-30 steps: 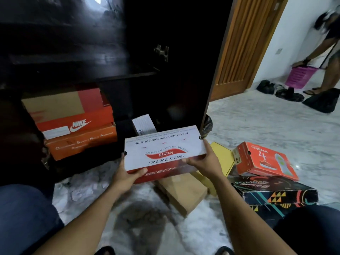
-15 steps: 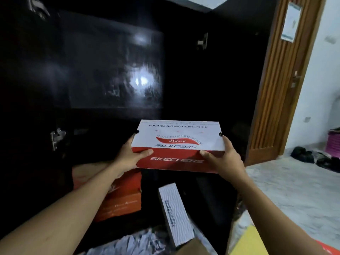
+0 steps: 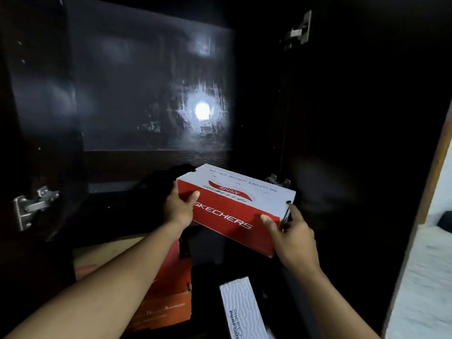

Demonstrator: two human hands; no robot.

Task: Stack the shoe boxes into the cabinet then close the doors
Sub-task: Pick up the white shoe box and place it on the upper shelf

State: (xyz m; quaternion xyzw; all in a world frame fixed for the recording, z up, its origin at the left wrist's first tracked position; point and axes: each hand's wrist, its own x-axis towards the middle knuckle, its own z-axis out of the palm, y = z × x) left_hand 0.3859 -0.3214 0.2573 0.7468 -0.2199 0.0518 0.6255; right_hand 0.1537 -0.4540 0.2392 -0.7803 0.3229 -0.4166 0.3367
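I hold a red and white Skechers shoe box [image 3: 234,204] with both hands at the front of the dark cabinet's upper shelf [image 3: 117,216]. My left hand [image 3: 179,207] grips its left end. My right hand [image 3: 292,232] grips its near right corner. The box is tilted, right end nearer to me, its far left corner over the shelf edge. Below the shelf, orange shoe boxes [image 3: 168,297] are stacked in the lower compartment, partly hidden by my left arm. A white patterned Skechers box [image 3: 242,309] stands below, near the bottom edge.
The cabinet's glossy back panel [image 3: 156,94] reflects a bright light. Metal hinges sit at the left side [image 3: 31,204] and upper right [image 3: 299,30]. The open right door [image 3: 367,143] is dark. Pale marble floor [image 3: 425,289] shows at far right.
The box has gone forward and to the right toward the upper shelf and turned, its right end now nearer me. My view has moved closer to the cabinet.
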